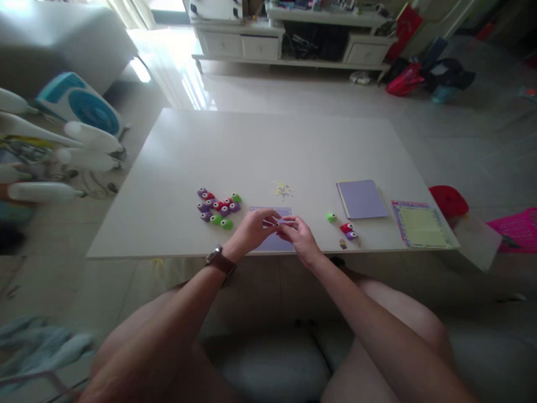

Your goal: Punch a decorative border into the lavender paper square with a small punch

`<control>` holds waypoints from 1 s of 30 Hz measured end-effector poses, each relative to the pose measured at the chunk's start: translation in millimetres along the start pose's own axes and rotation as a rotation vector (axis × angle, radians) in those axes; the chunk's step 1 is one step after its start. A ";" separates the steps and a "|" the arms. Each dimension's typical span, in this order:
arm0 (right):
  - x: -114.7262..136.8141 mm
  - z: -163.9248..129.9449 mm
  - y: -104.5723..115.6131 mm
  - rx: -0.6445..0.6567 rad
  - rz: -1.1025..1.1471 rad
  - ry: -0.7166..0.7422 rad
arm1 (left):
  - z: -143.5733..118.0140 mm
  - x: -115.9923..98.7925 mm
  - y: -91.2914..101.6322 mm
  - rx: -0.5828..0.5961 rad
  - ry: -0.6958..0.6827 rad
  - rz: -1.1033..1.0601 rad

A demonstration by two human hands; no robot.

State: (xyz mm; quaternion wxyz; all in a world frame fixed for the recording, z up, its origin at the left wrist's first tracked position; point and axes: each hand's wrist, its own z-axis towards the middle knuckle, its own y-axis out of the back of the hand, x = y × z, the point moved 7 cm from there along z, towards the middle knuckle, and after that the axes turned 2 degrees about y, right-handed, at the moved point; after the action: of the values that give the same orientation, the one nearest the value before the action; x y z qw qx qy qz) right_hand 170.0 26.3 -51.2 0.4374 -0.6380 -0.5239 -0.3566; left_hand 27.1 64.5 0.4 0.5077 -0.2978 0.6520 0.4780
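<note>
My left hand (257, 226) and my right hand (301, 236) meet over a purple sheet of paper (272, 242) at the table's front edge. The fingers of both are closed around a small thing with a white and dark spot, mostly hidden. A row of small marks runs along the sheet's far edge. To the left lies a cluster of small purple, red and green one-eyed craft punches (218, 206). Beyond the sheet is a scatter of tiny pale paper bits (283, 189). Right of my hands are a green punch (331, 216), a red one (346, 227) and a purple one (351, 235).
A stack of purple paper (364, 200) lies at the right of the white table (251, 145). Beside it are sheets with patterned borders (422, 224). A small brown figure (343, 244) is near the front edge. Beyond the table stands a white cabinet (260, 47).
</note>
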 end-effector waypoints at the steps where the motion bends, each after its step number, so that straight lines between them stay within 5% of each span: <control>1: -0.6 -0.1 -0.1 0.000 -0.002 0.011 | -0.6 0.9 -4.6 0.016 0.006 -0.023; 5: 0.5 3.8 10.2 -0.066 -0.090 0.045 | -1.8 4.2 -14.1 0.025 0.005 0.010; 9: 15.7 12.4 31.9 -0.107 -0.232 0.109 | -9.2 8.9 -29.2 0.077 -0.046 0.318; 13: 31.9 16.5 52.4 -0.085 -0.616 0.229 | -26.6 12.7 -53.2 0.183 -0.154 0.585; 16: 26.6 16.1 62.6 -0.044 -0.639 0.207 | -37.9 15.0 -62.6 0.220 -0.171 0.689; 23: 8.3 8.4 77.7 0.006 -0.611 0.086 | -48.9 15.0 -64.8 0.249 -0.159 0.696; 30: 12.1 7.7 88.7 -0.043 -0.687 0.159 | -47.6 5.8 -58.8 0.222 -0.095 0.536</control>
State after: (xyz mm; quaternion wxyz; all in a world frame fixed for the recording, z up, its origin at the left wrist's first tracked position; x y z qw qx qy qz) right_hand 259.3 31.6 -59.3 0.3177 -0.4040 -0.6644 -0.5426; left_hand 58.8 -0.5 -22.6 0.4228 -0.0348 0.7312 0.5341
